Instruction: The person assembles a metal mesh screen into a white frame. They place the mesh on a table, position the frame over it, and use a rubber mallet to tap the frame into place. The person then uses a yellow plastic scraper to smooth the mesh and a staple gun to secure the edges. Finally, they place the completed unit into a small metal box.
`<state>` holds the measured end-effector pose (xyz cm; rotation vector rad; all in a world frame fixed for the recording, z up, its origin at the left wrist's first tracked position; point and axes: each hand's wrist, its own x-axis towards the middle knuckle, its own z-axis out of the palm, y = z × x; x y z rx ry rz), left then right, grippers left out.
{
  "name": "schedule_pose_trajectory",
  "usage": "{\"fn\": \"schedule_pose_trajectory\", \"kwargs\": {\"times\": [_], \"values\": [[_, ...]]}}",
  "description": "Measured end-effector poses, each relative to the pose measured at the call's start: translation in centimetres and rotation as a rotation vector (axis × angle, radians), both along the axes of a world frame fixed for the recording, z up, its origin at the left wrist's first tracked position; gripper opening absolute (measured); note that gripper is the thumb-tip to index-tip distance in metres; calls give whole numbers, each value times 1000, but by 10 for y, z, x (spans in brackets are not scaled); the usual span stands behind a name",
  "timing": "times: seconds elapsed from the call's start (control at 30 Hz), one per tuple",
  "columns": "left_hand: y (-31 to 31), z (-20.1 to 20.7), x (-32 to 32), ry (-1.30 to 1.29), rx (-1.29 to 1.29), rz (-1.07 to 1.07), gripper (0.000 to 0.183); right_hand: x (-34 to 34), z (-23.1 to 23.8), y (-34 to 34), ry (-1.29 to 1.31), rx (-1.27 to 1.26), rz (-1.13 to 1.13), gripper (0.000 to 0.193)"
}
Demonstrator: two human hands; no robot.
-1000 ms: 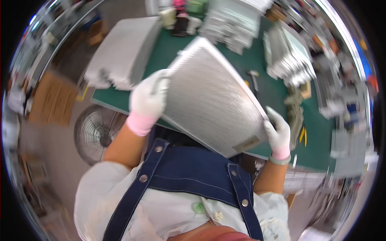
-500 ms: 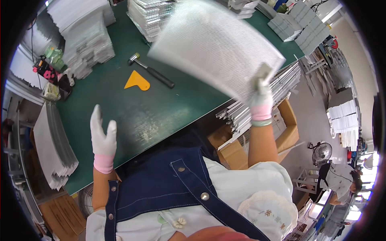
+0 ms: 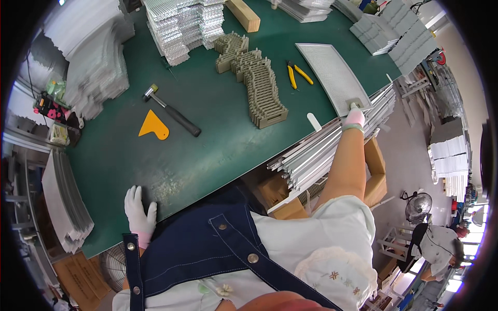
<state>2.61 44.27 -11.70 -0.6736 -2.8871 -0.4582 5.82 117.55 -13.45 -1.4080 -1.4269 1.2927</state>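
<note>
My left hand (image 3: 139, 213), in a white glove with a pink cuff, rests by the table's near edge, thumb apart from the fingers and nothing held. Out to the right, my gloved right hand (image 3: 355, 115) grips the near corner of a thin silvery mesh panel (image 3: 332, 75) with a pale frame. A small tan piece (image 3: 353, 102) shows at that corner by my fingers; whether I hold it too is unclear. The panel lies at the table's right side. Yellow-handled pliers (image 3: 296, 74) lie to its left, beside rows of tan plastic pieces (image 3: 257, 85).
On the green table (image 3: 207, 150) lie a hammer (image 3: 174, 111) and a yellow scraper (image 3: 154, 125). Stacked silvery panels (image 3: 184, 26) and a wooden block (image 3: 244, 15) stand at the back. Metal strips (image 3: 316, 155) jut beside the near edge, above a cardboard box (image 3: 374, 171).
The panel has come down from above the table to its right side, still in my right hand, uncovering the tan pieces and pliers. My left hand has lowered toward the table's near edge.
</note>
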Motion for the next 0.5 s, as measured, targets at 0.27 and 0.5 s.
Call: {"fn": "schedule_pose_trajectory", "kwargs": {"times": [0.27, 0.5], "values": [[65, 112, -102, 227, 126, -183, 69, -45, 17, -55, -744, 678, 17, 78], [192, 331, -178, 657, 524, -482, 67, -46, 4, -65, -810, 996, 284, 26]]}}
